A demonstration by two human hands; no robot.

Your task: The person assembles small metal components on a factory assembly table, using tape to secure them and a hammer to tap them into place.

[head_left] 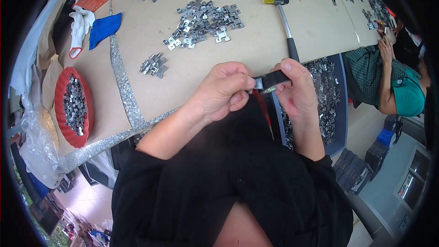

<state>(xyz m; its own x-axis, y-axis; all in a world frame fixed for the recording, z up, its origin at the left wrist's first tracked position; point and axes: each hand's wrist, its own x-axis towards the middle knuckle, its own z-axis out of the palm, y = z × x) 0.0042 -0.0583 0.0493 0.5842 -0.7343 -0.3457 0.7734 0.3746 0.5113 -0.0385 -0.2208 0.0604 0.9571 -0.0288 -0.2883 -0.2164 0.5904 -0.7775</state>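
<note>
While your left hand (222, 90) pinches one end of a small dark metal piece (271, 80), your right hand (295, 89) clamps its other end, near the table (256, 45) edge. Far beyond lie a hammer (284, 18) and loose clips (203, 20); a blue bin (340, 105) sits right.

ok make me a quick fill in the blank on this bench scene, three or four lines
1. Both hands, left hand and right hand, pinch one small dark metal piece between ____.
2. The hammer lying on the table has a ____ head end.
3. The red tray at the person's left holds a pile of ____ clips.
4. The cloth beside the white glove is ____.

Missing words: them; yellow; metal; blue
</note>
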